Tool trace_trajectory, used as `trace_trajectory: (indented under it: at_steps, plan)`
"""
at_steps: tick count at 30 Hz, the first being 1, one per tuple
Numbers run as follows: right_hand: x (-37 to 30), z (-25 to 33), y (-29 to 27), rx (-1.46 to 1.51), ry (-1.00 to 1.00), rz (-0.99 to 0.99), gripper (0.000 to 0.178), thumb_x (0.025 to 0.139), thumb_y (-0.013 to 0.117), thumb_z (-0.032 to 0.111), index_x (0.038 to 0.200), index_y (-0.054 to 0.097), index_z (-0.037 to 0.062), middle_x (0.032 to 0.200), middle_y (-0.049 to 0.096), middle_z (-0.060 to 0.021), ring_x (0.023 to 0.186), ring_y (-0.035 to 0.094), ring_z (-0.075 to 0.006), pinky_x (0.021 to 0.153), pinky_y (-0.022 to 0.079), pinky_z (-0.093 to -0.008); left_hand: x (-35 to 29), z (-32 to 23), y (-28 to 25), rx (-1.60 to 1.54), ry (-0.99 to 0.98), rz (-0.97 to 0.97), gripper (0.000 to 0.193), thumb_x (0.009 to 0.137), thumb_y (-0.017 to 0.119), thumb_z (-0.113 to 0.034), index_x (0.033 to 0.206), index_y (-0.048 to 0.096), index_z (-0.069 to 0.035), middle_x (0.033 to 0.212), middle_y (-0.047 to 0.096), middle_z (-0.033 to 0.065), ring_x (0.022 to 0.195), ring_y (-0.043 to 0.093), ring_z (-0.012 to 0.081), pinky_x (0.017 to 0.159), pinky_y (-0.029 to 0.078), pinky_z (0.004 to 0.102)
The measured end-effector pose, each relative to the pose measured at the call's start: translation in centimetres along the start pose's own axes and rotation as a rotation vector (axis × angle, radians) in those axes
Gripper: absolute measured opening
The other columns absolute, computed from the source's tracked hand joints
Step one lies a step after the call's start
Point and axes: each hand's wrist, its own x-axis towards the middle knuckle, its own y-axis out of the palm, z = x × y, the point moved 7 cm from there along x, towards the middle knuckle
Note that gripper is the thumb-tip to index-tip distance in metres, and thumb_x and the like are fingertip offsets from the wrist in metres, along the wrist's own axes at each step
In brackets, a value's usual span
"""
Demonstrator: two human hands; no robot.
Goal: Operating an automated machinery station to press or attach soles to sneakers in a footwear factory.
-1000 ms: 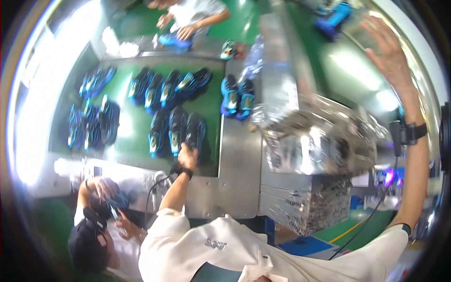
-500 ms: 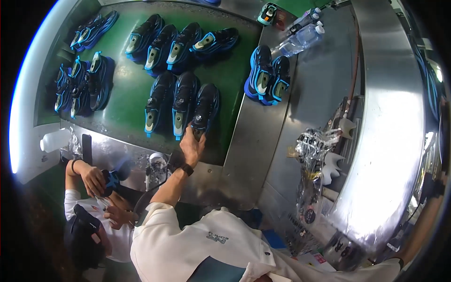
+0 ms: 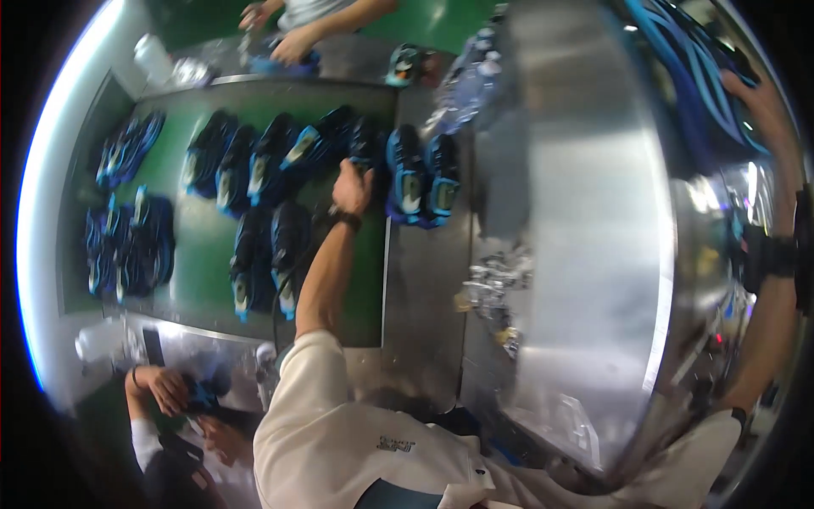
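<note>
Lower centre of the frame: the wearer's white-sleeved shoulder, from which the left forearm ran up toward the middle of the frame. Lower left: a co-worker's hands (image 3: pixel 174 392) bent over a small blue item beside the steel edge.

Middle of the frame: the left hand (image 3: pixel 353 188), with a dark wristband below it, lay at the upper right corner of the green surface (image 3: pixel 199 254); its fingers curled loosely over the heel of a dark blue shoe (image 3: pixel 363 144). Whether this grip had closed on the shoe or merely rested on it could not be told. That shoe stood at the right end of the upper row of dark shoes (image 3: pixel 254 157), just left of the bright blue pair (image 3: pixel 421 176) on the steel strip.

Judged from its look, the shoe would be light, with a soft, yielding upper and a stiffer sole; the heel collar or the sole edge would give the firmest hold, and it should neither slip nor break.

Right of the frame: a large curved steel housing (image 3: pixel 585 254). At the upper right edge the right hand (image 3: pixel 757 102) was raised against blue straps or cables (image 3: pixel 687 76), with a dark band on its wrist; whether it was open or closed could not be told.

Upper left and top: further shoe pairs (image 3: pixel 127 246) on the green surface, and another person's hands (image 3: pixel 284 38) at the far end
</note>
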Motion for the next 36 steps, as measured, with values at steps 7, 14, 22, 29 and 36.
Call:
trace_trajectory:
  at_steps: [7, 14, 22, 29, 36]
  plan:
    - [-11.3, 6.7, -4.7, 0.311, -0.095, -0.651, 0.063, 0.065, 0.081, 0.022, 0.120, 0.057, 0.0015, 0.102, 0.068, -0.0162, 0.090, 0.065, -0.0256, 0.083, 0.051, -0.0364, -17.7, -0.7, -3.8, -0.247, 0.220, 0.171, 0.064, 0.090, 0.063, -0.037, 0.136, 0.042, 0.004, 0.135, 0.050, 0.0247, 0.121, 0.052, 0.0356, 0.101, 0.042, 0.0433]
    - [-33.9, 8.5, -15.0, 0.578, 0.258, -0.698, 0.066, 0.073, 0.085, 0.033, 0.124, 0.056, 0.0005, 0.102, 0.068, -0.0096, 0.091, 0.065, -0.0166, 0.086, 0.051, -0.0293, -45.1, -13.0, -7.0, -0.722, -0.212, 1.437, 0.046, 0.087, 0.073, -0.029, 0.115, 0.061, 0.006, 0.113, 0.066, 0.0167, 0.097, 0.067, 0.0280, 0.086, 0.055, 0.0386]
    - [-67.0, 19.5, -19.4, 0.475, 0.495, -1.031, 0.076, 0.069, 0.087, 0.029, 0.129, 0.051, -0.0016, 0.124, 0.059, -0.0146, 0.114, 0.057, -0.0205, 0.097, 0.045, -0.0322, -62.7, -39.0, -11.3, -0.984, 0.217, 1.947, 0.067, 0.093, 0.058, -0.048, 0.139, 0.041, -0.002, 0.135, 0.053, 0.0209, 0.120, 0.055, 0.0348, 0.100, 0.045, 0.0490]
    - [-92.6, 33.9, -18.6, 0.311, 1.312, -1.222, 0.082, 0.064, 0.089, 0.023, 0.133, 0.050, 0.0031, 0.121, 0.061, -0.0093, 0.110, 0.058, -0.0150, 0.097, 0.044, -0.0304, -86.3, -39.1, -14.3, -1.009, 0.549, 2.284, 0.058, 0.091, 0.058, -0.018, 0.141, 0.036, 0.001, 0.129, 0.052, 0.0118, 0.111, 0.056, 0.0197, 0.096, 0.046, 0.0357]
    - [-115.0, 52.0, -19.2, -0.084, 1.849, -1.559, 0.065, 0.067, 0.082, 0.011, 0.125, 0.057, 0.0005, 0.108, 0.066, -0.0083, 0.096, 0.061, -0.0130, 0.088, 0.049, -0.0287, -113.2, -28.6, -19.3, -0.220, 0.635, 2.925, 0.056, 0.094, 0.058, -0.020, 0.140, 0.040, 0.007, 0.135, 0.053, 0.0113, 0.118, 0.053, 0.0187, 0.101, 0.040, 0.0321]
